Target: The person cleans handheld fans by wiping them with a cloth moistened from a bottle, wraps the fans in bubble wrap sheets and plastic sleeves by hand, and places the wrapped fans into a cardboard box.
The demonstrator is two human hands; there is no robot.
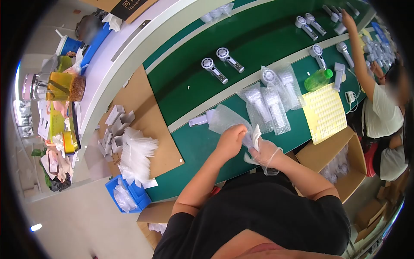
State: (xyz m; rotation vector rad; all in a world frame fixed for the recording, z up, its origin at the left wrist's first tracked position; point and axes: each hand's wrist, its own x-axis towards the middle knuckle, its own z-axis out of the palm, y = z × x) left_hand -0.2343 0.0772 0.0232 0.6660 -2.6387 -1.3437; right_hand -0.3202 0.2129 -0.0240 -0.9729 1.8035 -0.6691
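My left hand (233, 140) is closed on a clear bubble-wrap bag (226, 118) that spreads over the green bench to its upper left. Close beside it, my right hand (265, 153) is closed on a white item (255, 137) that I cannot make out, with clear film around the wrist. Past my hands lie handheld fans in bubble wrap (274, 110). A small white box (198, 120) rests left of the bag.
Unwrapped fans (214, 70) lie on the green belt (181, 82). At right are a green bottle (318, 80), a yellow sheet (324, 113), a carton (351, 172) and a co-worker (379, 108). At left are white sleeves (136, 155) on cardboard (166, 146) and a blue bin (140, 200).
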